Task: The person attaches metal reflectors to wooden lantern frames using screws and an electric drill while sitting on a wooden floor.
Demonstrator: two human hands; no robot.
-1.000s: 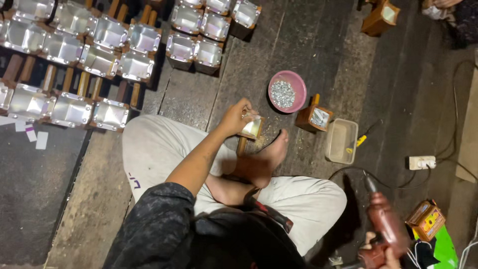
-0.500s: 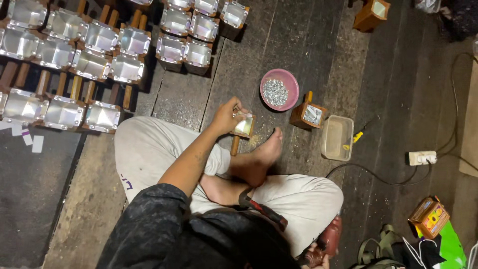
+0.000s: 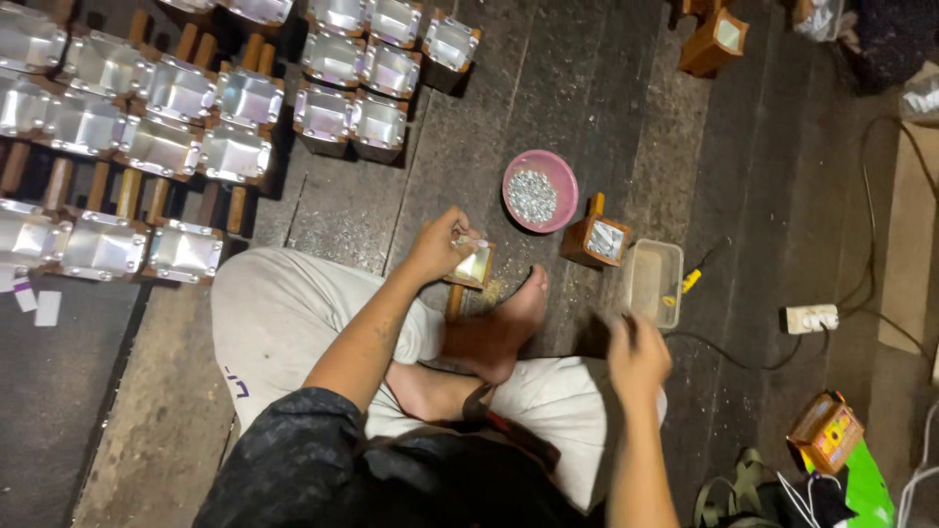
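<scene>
Just below the pink bowl [image 3: 540,191] of small silvery bits, I've got my left hand [image 3: 437,246] wrapped around the top of a small wooden box with a shiny metal liner [image 3: 472,265], fingers curled and pinching its near edge. The box sits on its wooden stick, right against my bare foot [image 3: 501,328] on the floor [image 3: 587,88].

My right hand [image 3: 638,354] hangs to the lower right of the bowl, near the clear plastic tub [image 3: 653,281]. It's blurred, so I cannot tell whether it's spread or closed, or holding anything.

Progress, as I judge it: far left of the bowl, rows of finished-looking lined boxes [image 3: 176,117] are laid out, plenty done. One more box [image 3: 597,238] stands just right of the bowl, and another [image 3: 716,39] well above it.

Hard to make out: what the bowl's bits actually are, and what's in the tub. The orange carton [image 3: 827,430] and green thing at bottom right are cut off.
</scene>
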